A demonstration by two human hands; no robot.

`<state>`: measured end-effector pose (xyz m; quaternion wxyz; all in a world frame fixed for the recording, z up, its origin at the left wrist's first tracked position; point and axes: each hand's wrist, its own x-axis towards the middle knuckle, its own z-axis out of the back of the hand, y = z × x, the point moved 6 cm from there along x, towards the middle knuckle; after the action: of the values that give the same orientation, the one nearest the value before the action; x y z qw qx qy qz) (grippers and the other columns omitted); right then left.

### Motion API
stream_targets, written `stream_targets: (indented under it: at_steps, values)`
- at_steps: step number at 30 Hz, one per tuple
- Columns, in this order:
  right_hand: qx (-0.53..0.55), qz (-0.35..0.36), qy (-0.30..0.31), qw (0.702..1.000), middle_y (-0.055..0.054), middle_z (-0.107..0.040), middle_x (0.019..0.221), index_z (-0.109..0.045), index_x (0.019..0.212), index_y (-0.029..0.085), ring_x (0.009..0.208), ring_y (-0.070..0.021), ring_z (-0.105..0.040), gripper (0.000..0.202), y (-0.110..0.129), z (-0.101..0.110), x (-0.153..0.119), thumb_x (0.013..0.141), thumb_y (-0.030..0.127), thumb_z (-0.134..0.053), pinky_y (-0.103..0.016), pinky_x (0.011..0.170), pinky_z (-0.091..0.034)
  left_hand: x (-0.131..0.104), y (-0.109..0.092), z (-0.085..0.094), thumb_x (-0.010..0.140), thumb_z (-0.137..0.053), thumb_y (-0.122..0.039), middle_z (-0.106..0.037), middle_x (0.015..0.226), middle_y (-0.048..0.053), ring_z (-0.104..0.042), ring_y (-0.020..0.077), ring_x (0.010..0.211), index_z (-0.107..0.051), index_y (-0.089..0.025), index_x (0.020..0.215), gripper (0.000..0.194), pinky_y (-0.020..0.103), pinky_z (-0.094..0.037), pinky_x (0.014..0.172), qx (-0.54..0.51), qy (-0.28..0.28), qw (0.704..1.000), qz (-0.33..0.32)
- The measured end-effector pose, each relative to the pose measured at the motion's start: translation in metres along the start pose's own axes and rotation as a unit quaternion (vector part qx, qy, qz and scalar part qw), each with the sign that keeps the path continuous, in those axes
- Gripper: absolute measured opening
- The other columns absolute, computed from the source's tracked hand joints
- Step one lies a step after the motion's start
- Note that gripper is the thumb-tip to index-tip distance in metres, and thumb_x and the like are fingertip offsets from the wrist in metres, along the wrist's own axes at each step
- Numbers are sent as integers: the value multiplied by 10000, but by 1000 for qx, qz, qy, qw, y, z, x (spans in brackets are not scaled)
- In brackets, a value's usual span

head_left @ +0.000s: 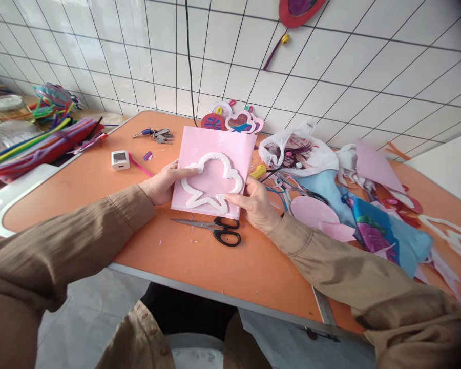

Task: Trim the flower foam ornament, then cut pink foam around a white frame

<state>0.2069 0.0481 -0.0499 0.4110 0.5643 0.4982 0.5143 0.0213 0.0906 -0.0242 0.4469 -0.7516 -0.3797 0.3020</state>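
Note:
A pink sheet (211, 143) is held up over the orange table, with a white cloud-like outline shape (236, 184) lying flat against its face. My left hand (163, 183) grips the sheet's left edge, its thumb pressing on the outline's upper left. At the right edge my right hand (259, 205) pinches the sheet, thumb on the outline's lower right. The fingers behind the sheet are hidden. Black-handled scissors (227, 237) lie just below the sheet, their blades pointing left.
Keys (161, 135) and a white charger cube (120, 160) are at the left. Colourful pipe cleaners (57, 146) lie farther left. To the right are a white plastic bag (322, 159), pink pieces (315, 210) and blue fabric (399, 230). Small finished ornaments (214, 121) rest by the tiled wall.

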Motion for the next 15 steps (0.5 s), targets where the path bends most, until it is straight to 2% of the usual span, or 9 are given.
stream_targets:
  at_steps: [3,6,15]
  values:
    - [-8,1,2,1000,18,-699,868,-670,949,215,810,-184,-608,419,0,1,-1,589,272,-877,-321,769,-521,0,2,0,790,-796,-267,-813,954,132,-783,312,877,-722,-123,1150,395,379,-650,778,-1,18,1000,2]
    - [-21,3,-1,1000,19,-694,864,-669,946,208,806,-180,-601,419,1,1,-1,588,279,-876,-312,756,-517,-1,3,1,822,-782,-262,-813,969,129,-784,303,881,-719,-131,1159,367,391,-641,844,5,7,1000,8]
    - [-8,-16,1,1000,18,-697,857,-680,963,197,815,-183,-616,448,1,0,-1,569,260,-885,-314,750,-521,-4,3,-2,830,-775,-202,-803,1044,142,-781,276,854,-689,-121,1186,376,363,-652,773,-1,-36,999,5]
